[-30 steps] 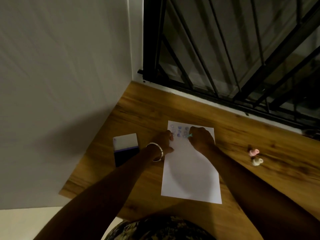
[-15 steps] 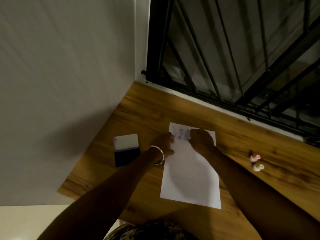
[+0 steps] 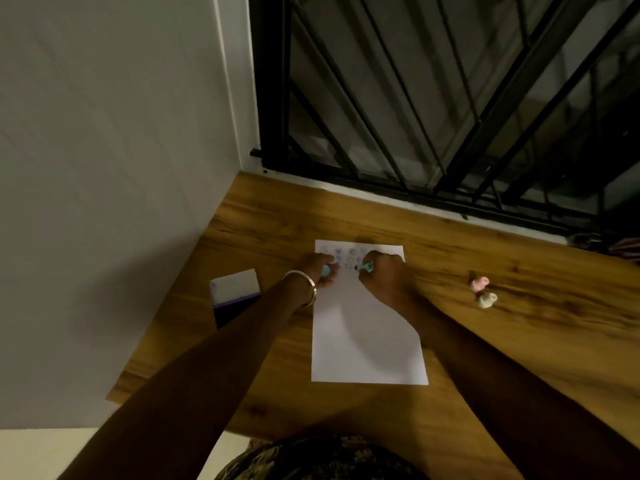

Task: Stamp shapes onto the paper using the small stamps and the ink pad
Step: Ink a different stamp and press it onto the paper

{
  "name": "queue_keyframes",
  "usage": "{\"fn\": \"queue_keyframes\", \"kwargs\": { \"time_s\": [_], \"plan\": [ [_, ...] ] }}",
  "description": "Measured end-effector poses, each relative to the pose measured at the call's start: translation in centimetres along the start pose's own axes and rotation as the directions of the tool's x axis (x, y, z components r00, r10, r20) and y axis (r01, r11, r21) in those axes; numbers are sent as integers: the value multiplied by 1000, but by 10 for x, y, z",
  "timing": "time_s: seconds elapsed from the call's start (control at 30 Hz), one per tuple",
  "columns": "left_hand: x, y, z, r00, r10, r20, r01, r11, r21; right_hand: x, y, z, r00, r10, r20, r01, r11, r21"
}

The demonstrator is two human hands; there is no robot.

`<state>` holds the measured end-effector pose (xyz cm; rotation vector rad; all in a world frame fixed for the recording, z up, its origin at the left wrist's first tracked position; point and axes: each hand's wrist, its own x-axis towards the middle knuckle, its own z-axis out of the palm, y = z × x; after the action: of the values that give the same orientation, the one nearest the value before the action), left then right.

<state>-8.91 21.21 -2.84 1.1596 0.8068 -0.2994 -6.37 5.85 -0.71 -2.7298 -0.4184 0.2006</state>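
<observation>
Right hand is curled tight around a little teal stamp, pressing it near the top of the paper among the faint purple prints. Left hand – bangle on the wrist – pinches another teal piece at the paper's left edge. Ink pad sits left on the wooden table; two spare stamps lie well off right.

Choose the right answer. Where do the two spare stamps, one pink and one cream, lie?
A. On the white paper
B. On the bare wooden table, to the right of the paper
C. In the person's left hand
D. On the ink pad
B: the pink stamp and the cream stamp lie on the wooden table, well right of the paper and apart from the ink pad.
</observation>
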Motion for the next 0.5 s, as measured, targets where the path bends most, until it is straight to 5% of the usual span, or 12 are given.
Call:
{"fn": "queue_keyframes", "kwargs": {
  "time_s": [0.5],
  "plan": [
    [-14,-21,91,980,-31,198,49,995,-86,-32,41,-21,993,-105,-56,104,994,-30]
  ]
}}
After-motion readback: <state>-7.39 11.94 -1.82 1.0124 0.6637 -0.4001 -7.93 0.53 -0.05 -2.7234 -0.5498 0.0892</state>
